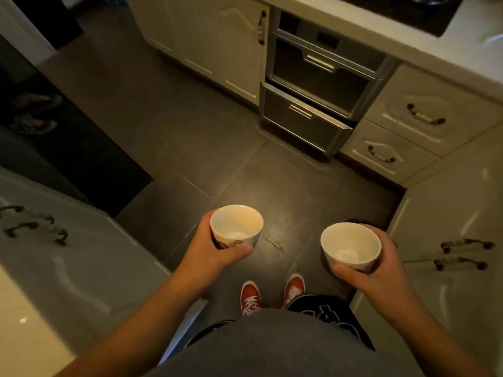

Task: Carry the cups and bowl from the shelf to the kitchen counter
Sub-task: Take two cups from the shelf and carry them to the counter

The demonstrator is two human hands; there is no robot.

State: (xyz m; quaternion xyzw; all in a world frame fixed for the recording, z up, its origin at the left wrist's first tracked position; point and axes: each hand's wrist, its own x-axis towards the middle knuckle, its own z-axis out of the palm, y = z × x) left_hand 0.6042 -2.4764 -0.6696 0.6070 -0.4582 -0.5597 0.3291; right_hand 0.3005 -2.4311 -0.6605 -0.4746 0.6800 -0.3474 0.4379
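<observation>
I hold two small white cups with a printed pattern low on their sides, both upright and empty. My left hand [215,247] is wrapped around the left cup [236,225], thumb across its front. My right hand [381,268] grips the right cup [350,247] the same way. Both cups hang at waist height over the dark tiled floor [272,191]. The white kitchen counter [435,54] runs across the top right, well ahead of the cups. No bowl or shelf is in view.
Cream cabinets with dark handles line the left [68,240] and right [449,254]. A steel built-in appliance with two drawers [315,99] stands ahead, its lower drawer slightly out. A black cooktop [424,12] sits in the counter. My red shoes [250,297] are on the floor between the cabinets.
</observation>
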